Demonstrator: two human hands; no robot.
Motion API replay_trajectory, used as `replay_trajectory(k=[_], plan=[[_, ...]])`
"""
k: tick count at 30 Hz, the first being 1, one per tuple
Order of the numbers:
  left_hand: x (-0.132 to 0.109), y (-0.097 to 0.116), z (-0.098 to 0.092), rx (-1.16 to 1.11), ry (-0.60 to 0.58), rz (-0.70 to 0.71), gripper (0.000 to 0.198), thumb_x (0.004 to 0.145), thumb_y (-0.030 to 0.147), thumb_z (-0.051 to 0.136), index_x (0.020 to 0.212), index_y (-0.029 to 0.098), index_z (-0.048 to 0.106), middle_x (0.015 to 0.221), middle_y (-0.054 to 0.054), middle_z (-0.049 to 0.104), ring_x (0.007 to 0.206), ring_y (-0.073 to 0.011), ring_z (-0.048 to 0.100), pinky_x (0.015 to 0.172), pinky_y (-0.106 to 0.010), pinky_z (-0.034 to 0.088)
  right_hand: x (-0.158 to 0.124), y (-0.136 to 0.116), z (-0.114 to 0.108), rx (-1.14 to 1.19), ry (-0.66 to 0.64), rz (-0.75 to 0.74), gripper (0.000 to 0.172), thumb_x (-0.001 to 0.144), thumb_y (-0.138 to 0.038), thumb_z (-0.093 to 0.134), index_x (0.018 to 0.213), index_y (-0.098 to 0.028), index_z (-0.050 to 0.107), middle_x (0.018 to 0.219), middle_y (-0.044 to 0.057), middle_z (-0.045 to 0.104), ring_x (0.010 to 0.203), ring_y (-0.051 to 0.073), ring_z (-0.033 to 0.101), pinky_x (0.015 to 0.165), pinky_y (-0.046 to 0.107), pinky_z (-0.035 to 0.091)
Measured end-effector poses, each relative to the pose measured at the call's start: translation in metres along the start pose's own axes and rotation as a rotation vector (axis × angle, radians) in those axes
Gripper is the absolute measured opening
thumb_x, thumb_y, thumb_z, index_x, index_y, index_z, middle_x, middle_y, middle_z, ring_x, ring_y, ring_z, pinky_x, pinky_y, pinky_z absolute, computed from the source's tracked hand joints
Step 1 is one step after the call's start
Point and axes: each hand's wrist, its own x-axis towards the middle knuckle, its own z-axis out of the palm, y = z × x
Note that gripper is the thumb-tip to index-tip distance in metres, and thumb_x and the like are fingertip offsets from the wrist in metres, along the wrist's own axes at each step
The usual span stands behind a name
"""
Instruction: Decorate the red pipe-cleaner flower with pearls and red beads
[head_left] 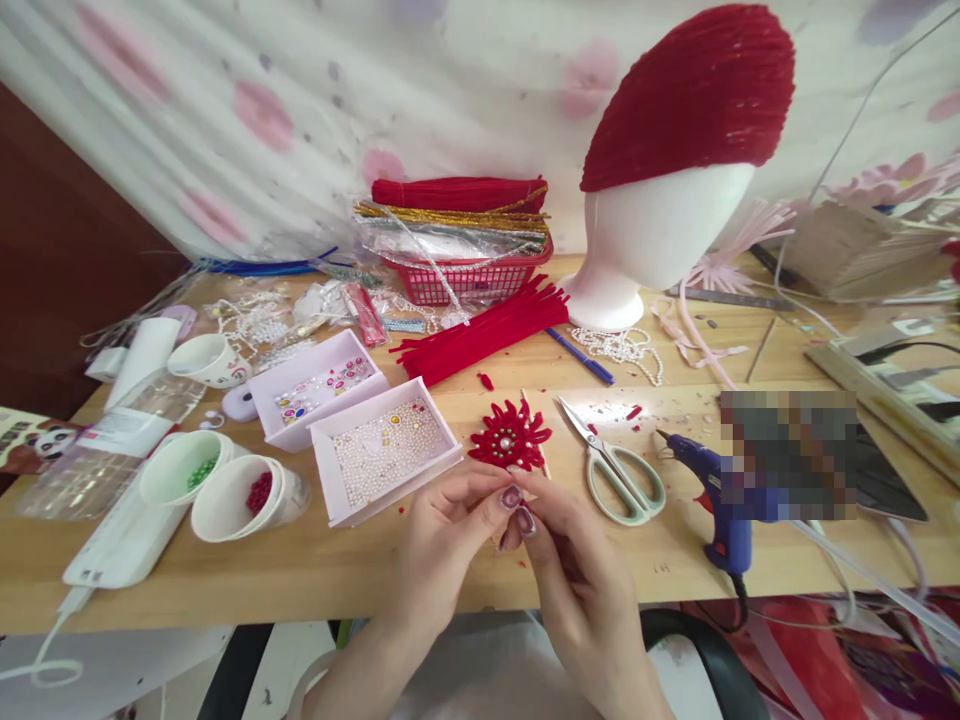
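My left hand [454, 515] and my right hand [574, 545] meet over the front of the table, thumbs and fingertips pinched together. Whatever lies between the fingertips is mostly hidden; a speck of dark red shows there. Just beyond the fingers lies a red fuzzy flower [506, 436] with a pearl centre and small beads. To the right of it are scissors [622, 475] with pale green handles, their blades slightly apart. A tray of pearl beads [386, 450] stands left of the flower.
A blue glue gun [727, 490] lies at the right. Paper cups [247, 500] of beads and a second tray [319, 390] stand at the left. Behind are red pipe cleaners [484, 335], a red basket [469, 280] and a white foam head [660, 230] with a red cap [697, 100].
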Motion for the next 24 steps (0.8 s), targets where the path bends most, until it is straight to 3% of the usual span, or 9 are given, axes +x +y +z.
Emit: replay_trajectory(k=[4,7,11,15,19,24], plan=[[-0.003,-0.005,-0.001,0.182,0.007,0.005,0.014,0.089,0.033,0.075,0.083,0.025,0.084,0.089,-0.001,0.071,0.081,-0.0114,0.065,0.077,-0.021,0.052,0.0,0.005,-0.009,-0.061,0.054,-0.042,0.041,0.101,-0.01,0.049,0.131,-0.033,0.062,0.104,0.002,0.073,0.08,0.014,0.067,0.076,0.026,0.057],[-0.012,-0.002,-0.011,0.246,0.042,-0.101,0.014,0.086,0.037,0.077,0.088,0.024,0.083,0.096,-0.003,0.075,0.099,-0.0157,0.068,0.093,-0.024,0.051,-0.003,0.009,-0.017,-0.059,0.118,-0.015,0.04,0.101,-0.011,0.051,0.13,-0.035,0.064,0.094,0.0,0.071,0.079,0.014,0.066,0.073,0.025,0.056],[-0.024,0.005,-0.028,0.107,0.146,-0.436,0.019,0.078,0.032,0.085,0.09,0.02,0.078,0.084,-0.001,0.076,0.073,-0.0128,0.07,0.073,-0.025,0.057,-0.003,0.015,-0.032,-0.029,0.256,0.076,0.031,0.101,-0.018,0.055,0.123,-0.032,0.07,0.081,0.0,0.068,0.071,0.015,0.064,0.067,0.027,0.053],[-0.017,-0.003,-0.029,-0.143,0.219,-0.599,0.019,0.089,0.026,0.071,0.1,0.011,0.074,0.106,-0.017,0.08,0.087,-0.022,0.078,0.083,-0.034,0.061,0.003,0.021,-0.044,0.009,0.314,0.082,0.027,0.099,-0.021,0.059,0.121,-0.031,0.072,0.077,0.0,0.068,0.065,0.014,0.062,0.062,0.027,0.053],[0.003,-0.02,-0.014,-0.204,0.311,-0.589,0.029,0.101,0.021,0.05,0.096,0.004,0.074,0.11,-0.023,0.079,0.096,-0.0224,0.078,0.09,-0.032,0.06,0.009,0.026,-0.049,0.157,0.347,0.153,0.024,0.099,-0.024,0.062,0.119,-0.03,0.072,0.073,0.0,0.066,0.056,0.012,0.058,0.047,0.021,0.046],[0.019,-0.029,-0.001,-0.064,0.369,-0.417,0.008,0.089,0.015,0.067,0.095,0.012,0.072,0.1,-0.012,0.082,0.089,-0.0197,0.079,0.085,-0.031,0.062,0.013,0.028,-0.051,0.42,0.324,0.281,0.02,0.096,-0.032,0.067,0.115,-0.03,0.074,0.066,-0.001,0.062,0.05,0.01,0.052,0.042,0.018,0.041]])
